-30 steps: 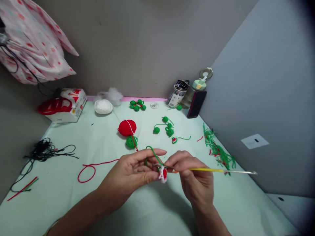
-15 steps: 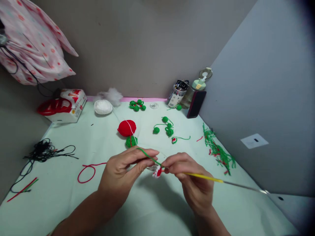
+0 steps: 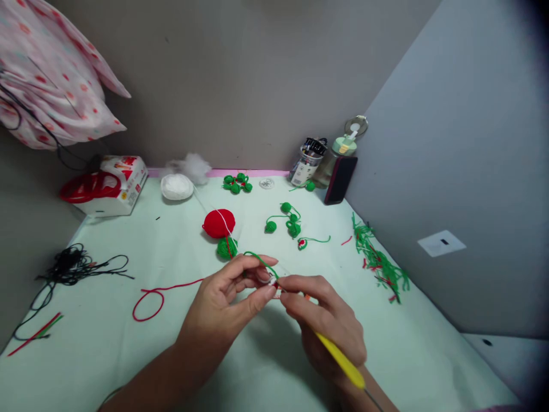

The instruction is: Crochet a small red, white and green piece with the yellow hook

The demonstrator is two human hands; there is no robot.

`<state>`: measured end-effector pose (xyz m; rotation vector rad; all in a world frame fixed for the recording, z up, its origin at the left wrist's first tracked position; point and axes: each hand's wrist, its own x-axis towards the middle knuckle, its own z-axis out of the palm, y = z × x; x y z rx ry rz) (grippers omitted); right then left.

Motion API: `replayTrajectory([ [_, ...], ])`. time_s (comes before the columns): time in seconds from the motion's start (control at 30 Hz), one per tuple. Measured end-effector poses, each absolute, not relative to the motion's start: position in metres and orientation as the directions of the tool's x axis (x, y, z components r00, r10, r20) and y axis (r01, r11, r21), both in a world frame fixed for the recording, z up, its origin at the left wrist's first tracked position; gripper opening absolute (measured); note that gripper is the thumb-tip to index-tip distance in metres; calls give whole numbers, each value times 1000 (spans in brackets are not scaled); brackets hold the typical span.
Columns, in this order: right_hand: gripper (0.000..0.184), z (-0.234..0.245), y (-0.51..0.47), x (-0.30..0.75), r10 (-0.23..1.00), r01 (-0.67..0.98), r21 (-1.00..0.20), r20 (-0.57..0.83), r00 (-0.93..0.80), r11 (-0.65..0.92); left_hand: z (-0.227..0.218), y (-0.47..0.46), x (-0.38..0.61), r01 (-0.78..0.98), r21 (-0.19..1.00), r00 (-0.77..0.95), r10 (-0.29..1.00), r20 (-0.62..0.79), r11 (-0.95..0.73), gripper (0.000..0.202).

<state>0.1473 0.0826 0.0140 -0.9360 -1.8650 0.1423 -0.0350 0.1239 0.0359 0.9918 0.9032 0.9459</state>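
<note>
Between the thumb and fingers of my left hand (image 3: 218, 309) is pinched a small red-and-white crochet piece (image 3: 273, 282), mostly covered by the fingertips. A green yarn strand (image 3: 260, 258) passes over the left index finger down to the piece. My right hand (image 3: 328, 320) is closed round a crochet hook (image 3: 343, 361) with a yellow grip, its tip end at the piece and hidden by the fingers. Just beyond my left hand lie a green yarn ball (image 3: 226, 249) and a red yarn ball (image 3: 219, 223). Farther back sits a white yarn ball (image 3: 176, 187).
Green crocheted balls (image 3: 294, 229) lie mid-table. Green and red yarn scraps (image 3: 380, 260) line the right wall, black cord (image 3: 71, 264) the left. At the back stand a white-and-red box (image 3: 124, 186), a pen jar (image 3: 305, 166), a bottle (image 3: 343, 146) and a phone (image 3: 341, 180).
My right hand has turned, so the hook's yellow handle now points down toward me instead of out to the right. My left fingers have curled and the piece is more covered.
</note>
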Motion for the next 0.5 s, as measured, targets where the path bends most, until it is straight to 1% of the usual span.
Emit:
replayTrajectory([
  [0.07, 43, 10, 82, 145, 640, 590, -429, 741, -204, 684, 35, 123, -35, -236, 938, 316, 932, -175, 256, 21],
  [0.13, 45, 5, 81, 143, 621, 635, -390, 762, -184, 667, 34, 123, -35, -283, 913, 349, 918, -188, 295, 28],
  [0.17, 47, 2, 79, 142, 619, 656, -383, 768, -164, 650, 34, 122, -35, -316, 885, 390, 897, -207, 342, 34],
  [0.2, 50, 1, 77, 142, 616, 665, -364, 765, -186, 653, 34, 122, -34, -347, 845, 444, 865, -234, 407, 40],
  [0.27, 56, 1, 74, 144, 648, 671, -368, 728, -223, 644, 35, 122, -34, -385, 741, 559, 778, -287, 551, 47],
  [0.3, 58, 3, 73, 145, 640, 656, -370, 734, -228, 658, 36, 122, -34, -391, 693, 599, 739, -308, 606, 48],
  [0.33, 58, 5, 73, 146, 607, 618, -362, 756, -243, 698, 37, 122, -34, -393, 660, 619, 715, -325, 640, 48],
  [0.37, 55, 9, 74, 146, 628, 596, -406, 746, -222, 693, 37, 123, -35, -396, 647, 618, 711, -336, 651, 48],
  [0.4, 50, 12, 75, 146, 654, 556, -474, 736, -175, 683, 37, 125, -36, -400, 657, 601, 724, -338, 639, 48],
  [0.5, 32, 20, 81, 145, 755, 364, -708, 655, 20, 605, 36, 129, -40, -374, 762, 507, 805, -310, 529, 45],
])
